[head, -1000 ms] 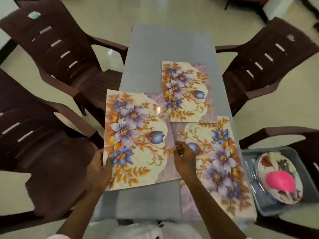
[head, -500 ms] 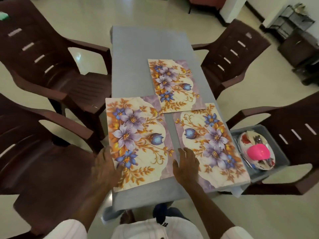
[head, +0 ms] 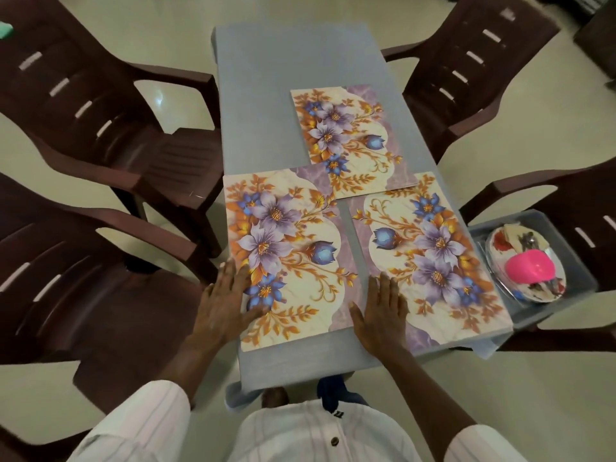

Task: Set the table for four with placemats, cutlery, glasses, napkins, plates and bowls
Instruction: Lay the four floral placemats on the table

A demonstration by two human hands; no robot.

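Note:
Three floral placemats lie on the grey-blue table [head: 293,58]. The near left placemat [head: 290,255] is under my left hand [head: 226,305], which rests flat on its left edge with straight fingers. The near right placemat [head: 430,258] is under my right hand [head: 381,311], which lies flat on its near left corner. A far right placemat [head: 350,138] overlaps the inner far corners of both near mats. To the right, a grey bin [head: 530,316] on a chair holds floral plates [head: 525,288], a pink bowl [head: 530,270] and some cutlery.
Dark brown plastic chairs stand round the table: two on the left [head: 100,105] [head: 76,288], one at the far right [head: 473,71], one at the near right [head: 576,201] bearing the bin. The far half of the table shows bare cloth. My feet show under the near edge.
The left placemat has been laid flat and squared at the near left. Both hands went from gripping its edges to lying flat, the right one shifting onto the right placemat. The view pulled back.

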